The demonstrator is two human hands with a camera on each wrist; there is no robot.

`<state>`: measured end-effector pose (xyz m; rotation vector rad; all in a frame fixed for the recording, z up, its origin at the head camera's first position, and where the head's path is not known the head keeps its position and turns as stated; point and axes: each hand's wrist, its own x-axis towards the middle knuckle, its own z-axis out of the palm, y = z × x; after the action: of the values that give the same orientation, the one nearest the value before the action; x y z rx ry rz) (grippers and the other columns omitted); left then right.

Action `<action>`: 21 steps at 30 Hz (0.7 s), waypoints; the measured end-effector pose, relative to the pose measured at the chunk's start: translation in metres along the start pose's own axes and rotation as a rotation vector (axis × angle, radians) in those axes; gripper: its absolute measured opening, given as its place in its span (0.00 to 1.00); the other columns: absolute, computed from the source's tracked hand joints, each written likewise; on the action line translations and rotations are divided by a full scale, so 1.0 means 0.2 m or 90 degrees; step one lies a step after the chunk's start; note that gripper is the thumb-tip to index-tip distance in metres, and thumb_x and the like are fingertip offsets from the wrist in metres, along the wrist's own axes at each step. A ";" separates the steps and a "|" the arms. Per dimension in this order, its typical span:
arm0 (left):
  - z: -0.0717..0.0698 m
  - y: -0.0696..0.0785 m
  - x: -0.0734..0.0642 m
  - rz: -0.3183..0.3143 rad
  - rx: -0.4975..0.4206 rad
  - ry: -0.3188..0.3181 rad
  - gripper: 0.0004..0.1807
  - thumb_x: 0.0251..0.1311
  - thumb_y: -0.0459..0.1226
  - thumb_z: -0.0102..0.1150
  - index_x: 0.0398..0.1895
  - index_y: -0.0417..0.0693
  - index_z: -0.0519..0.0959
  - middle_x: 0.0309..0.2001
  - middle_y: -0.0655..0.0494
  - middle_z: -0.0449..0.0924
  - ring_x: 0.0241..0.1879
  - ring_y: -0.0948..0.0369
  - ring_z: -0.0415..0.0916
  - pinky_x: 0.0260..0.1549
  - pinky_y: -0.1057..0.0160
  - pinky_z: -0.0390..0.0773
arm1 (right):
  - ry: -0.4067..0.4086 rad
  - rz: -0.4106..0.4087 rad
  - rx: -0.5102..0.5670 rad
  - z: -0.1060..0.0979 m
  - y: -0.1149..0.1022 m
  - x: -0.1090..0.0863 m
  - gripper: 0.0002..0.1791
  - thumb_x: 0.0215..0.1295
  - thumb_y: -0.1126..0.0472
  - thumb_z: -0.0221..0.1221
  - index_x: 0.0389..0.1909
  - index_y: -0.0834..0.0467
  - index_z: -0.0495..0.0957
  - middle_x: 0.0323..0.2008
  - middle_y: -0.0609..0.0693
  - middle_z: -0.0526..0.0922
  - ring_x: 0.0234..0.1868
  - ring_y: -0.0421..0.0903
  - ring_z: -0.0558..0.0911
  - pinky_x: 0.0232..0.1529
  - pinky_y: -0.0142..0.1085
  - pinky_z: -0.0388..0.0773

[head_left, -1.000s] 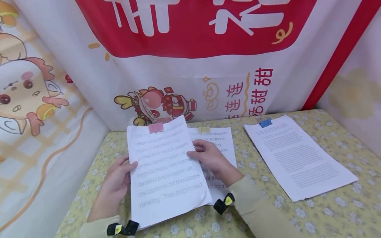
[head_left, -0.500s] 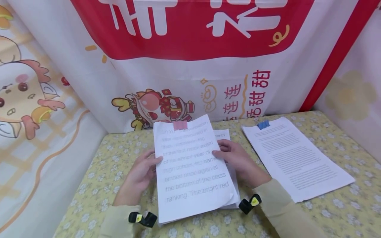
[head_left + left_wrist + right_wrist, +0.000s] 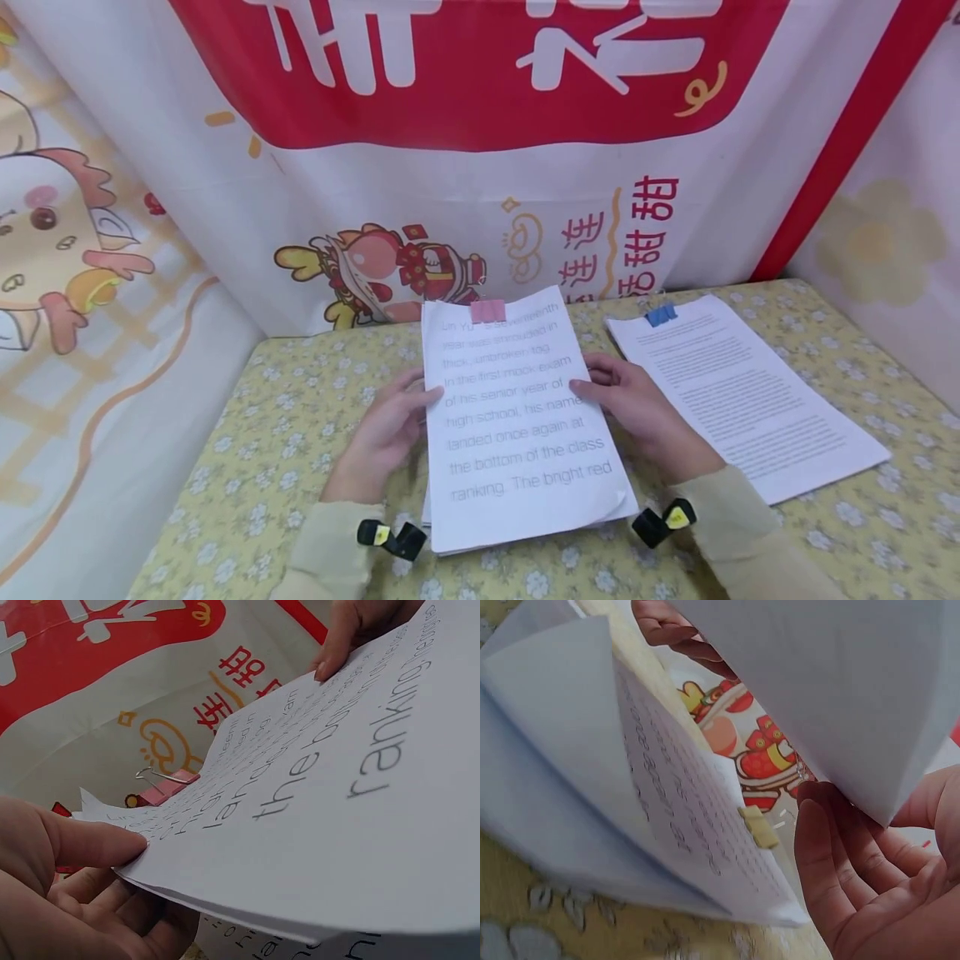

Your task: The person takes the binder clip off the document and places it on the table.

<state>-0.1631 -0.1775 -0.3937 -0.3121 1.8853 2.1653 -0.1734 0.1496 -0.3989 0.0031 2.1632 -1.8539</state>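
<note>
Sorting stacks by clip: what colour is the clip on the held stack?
Pink binder clip, clearest in the head view.

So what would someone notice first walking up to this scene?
Probably the pink-clipped stack of large-print pages, held at its side edges by the left hand and right hand above the floral table. Behind it hangs a red and white banner, and a blue-clipped document lies to the right.

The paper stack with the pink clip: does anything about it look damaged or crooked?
Yes, slightly. The top sheet of the pink-clipped paper stack has a curled, dog-eared corner at its lower right, near the right hand. The stack also sits tilted, held off the table between that hand and the left hand.
</note>
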 end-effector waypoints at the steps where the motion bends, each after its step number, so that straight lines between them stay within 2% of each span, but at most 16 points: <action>1: 0.01 0.00 0.01 -0.004 -0.003 -0.001 0.30 0.73 0.31 0.60 0.77 0.55 0.73 0.60 0.55 0.88 0.54 0.58 0.86 0.60 0.56 0.78 | 0.002 0.003 0.002 -0.01 0.01 0.00 0.25 0.80 0.55 0.62 0.72 0.56 0.74 0.59 0.57 0.86 0.49 0.47 0.89 0.52 0.37 0.83; 7: 0.06 -0.02 0.04 -0.005 -0.007 -0.017 0.30 0.72 0.31 0.60 0.76 0.56 0.74 0.63 0.51 0.86 0.57 0.56 0.83 0.60 0.56 0.78 | 0.003 -0.002 0.028 -0.07 0.04 -0.02 0.25 0.80 0.57 0.62 0.73 0.58 0.73 0.57 0.57 0.86 0.46 0.46 0.90 0.45 0.38 0.88; 13: 0.10 -0.03 0.06 -0.001 -0.011 -0.034 0.30 0.72 0.30 0.59 0.76 0.55 0.73 0.63 0.51 0.84 0.56 0.56 0.82 0.60 0.57 0.78 | 0.012 0.006 0.052 -0.10 0.05 -0.03 0.28 0.79 0.58 0.62 0.75 0.58 0.71 0.58 0.56 0.86 0.46 0.45 0.90 0.46 0.38 0.89; 18: 0.12 -0.03 0.08 0.016 0.018 -0.025 0.30 0.73 0.31 0.59 0.76 0.58 0.73 0.66 0.50 0.84 0.57 0.56 0.85 0.62 0.58 0.78 | 0.013 0.011 0.051 -0.13 0.06 -0.03 0.28 0.78 0.58 0.63 0.75 0.58 0.71 0.57 0.54 0.87 0.47 0.46 0.90 0.47 0.38 0.87; 21: 0.13 -0.03 0.09 0.029 0.032 -0.018 0.30 0.74 0.31 0.58 0.76 0.62 0.71 0.69 0.52 0.83 0.60 0.56 0.85 0.65 0.58 0.78 | 0.009 0.007 0.057 -0.13 0.07 -0.02 0.28 0.78 0.59 0.63 0.74 0.58 0.71 0.55 0.51 0.88 0.47 0.46 0.90 0.47 0.38 0.87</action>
<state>-0.1785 -0.1499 -0.4023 -0.2285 1.9457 2.1360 -0.1729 0.1786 -0.4087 0.0475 2.0833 -1.9481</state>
